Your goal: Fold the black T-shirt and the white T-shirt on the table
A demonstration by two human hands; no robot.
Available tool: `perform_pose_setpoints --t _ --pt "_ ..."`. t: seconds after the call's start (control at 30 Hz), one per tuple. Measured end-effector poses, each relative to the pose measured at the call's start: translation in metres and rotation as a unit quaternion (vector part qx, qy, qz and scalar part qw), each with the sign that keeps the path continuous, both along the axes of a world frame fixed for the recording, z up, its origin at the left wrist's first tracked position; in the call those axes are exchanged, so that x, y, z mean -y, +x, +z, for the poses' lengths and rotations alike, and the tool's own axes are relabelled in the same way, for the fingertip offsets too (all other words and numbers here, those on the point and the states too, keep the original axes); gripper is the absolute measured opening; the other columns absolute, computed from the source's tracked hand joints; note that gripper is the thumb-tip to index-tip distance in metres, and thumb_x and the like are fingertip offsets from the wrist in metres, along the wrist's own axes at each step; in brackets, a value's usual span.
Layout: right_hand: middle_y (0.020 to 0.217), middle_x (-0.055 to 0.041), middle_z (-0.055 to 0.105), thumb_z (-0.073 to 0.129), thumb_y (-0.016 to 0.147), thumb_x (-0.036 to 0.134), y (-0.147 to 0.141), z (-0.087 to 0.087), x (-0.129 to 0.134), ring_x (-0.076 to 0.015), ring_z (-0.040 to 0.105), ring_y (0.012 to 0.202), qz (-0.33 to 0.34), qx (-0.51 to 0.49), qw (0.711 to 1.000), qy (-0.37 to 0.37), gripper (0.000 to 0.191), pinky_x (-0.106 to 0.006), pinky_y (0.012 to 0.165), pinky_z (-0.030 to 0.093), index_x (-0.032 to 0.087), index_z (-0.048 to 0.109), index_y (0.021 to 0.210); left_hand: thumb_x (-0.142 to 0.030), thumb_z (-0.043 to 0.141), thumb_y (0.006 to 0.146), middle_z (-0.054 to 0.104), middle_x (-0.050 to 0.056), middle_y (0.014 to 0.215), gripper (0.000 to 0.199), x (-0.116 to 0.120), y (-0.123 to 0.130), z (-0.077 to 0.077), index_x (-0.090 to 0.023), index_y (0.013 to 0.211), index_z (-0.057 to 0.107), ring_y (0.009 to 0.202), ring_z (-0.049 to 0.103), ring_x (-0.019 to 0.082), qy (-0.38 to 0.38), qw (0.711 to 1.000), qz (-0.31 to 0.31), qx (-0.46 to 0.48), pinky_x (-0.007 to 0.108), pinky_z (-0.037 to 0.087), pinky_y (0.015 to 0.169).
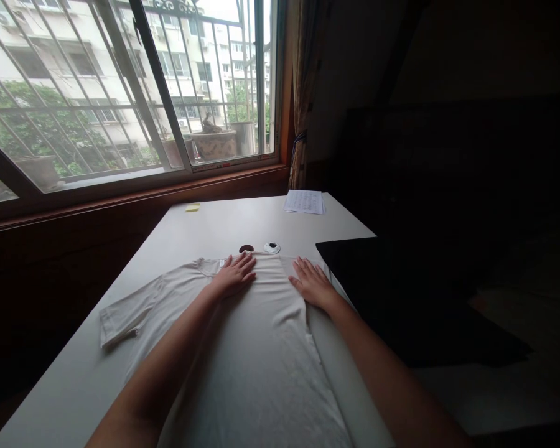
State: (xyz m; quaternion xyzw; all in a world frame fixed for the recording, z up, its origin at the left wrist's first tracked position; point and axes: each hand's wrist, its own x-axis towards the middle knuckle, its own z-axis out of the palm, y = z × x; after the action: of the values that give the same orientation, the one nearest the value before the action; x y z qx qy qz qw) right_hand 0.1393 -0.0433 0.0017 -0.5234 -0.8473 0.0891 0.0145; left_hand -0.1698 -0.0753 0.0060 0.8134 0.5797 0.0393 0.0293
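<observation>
A white short-sleeved T-shirt (pixel 256 354) lies spread on the white table, its collar toward the far left and one sleeve reaching out to the left. My left hand (pixel 236 274) rests flat on the shirt beside the collar, fingers spread. On the shirt's upper right part, my right hand (pixel 312 283) lies palm down with its fingers apart. Small creases run across the fabric between and below the hands. The shirt's near end runs out of the bottom of the view.
Beyond the shirt are a dark round disc (pixel 246 249) and a white round piece with a dark centre (pixel 271 247). Papers (pixel 305 202) and a yellow note (pixel 193 207) lie at the table's (pixel 233 218) far end. Black cloth (pixel 401 298) covers the right side. A barred window (pixel 186 87) stands behind.
</observation>
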Motion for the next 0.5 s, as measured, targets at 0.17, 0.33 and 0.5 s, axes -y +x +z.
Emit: perform_pose_setpoints --t 0.17,0.33,0.5 --pt "0.172 -0.0026 0.009 0.015 0.104 0.057 0.000 0.002 0.000 -0.0209 0.004 0.158 -0.003 0.001 1.000 -0.009 0.072 -0.045 0.127 0.005 0.019 0.019 0.165 -0.056 0.022 0.106 0.017 0.004 0.170 0.063 0.017 -0.060 0.004 -0.026 0.161 0.027 0.158 0.009 0.027 -0.002 0.998 0.064 -0.009 0.058 0.011 0.125" --pt "0.172 -0.0027 0.008 0.017 0.105 0.048 -0.003 0.003 -0.001 -0.0211 0.006 0.158 -0.015 0.004 1.000 -0.014 0.066 -0.046 0.127 0.006 0.018 0.020 0.164 -0.046 0.020 0.107 0.016 0.010 0.170 0.063 0.050 -0.126 0.004 -0.015 0.162 0.026 0.158 0.005 0.031 0.042 0.985 0.169 -0.015 0.063 0.013 0.123" --pt "0.170 -0.0096 0.020 0.025 0.103 0.035 -0.008 0.014 -0.005 -0.0276 0.018 0.156 -0.033 0.009 0.999 -0.014 0.062 -0.053 0.125 0.017 0.014 0.032 0.161 -0.041 0.029 0.104 0.034 0.011 0.165 0.057 0.087 -0.163 0.002 -0.016 0.152 0.046 0.156 0.018 0.033 0.081 0.975 0.203 -0.032 0.063 0.024 0.121"
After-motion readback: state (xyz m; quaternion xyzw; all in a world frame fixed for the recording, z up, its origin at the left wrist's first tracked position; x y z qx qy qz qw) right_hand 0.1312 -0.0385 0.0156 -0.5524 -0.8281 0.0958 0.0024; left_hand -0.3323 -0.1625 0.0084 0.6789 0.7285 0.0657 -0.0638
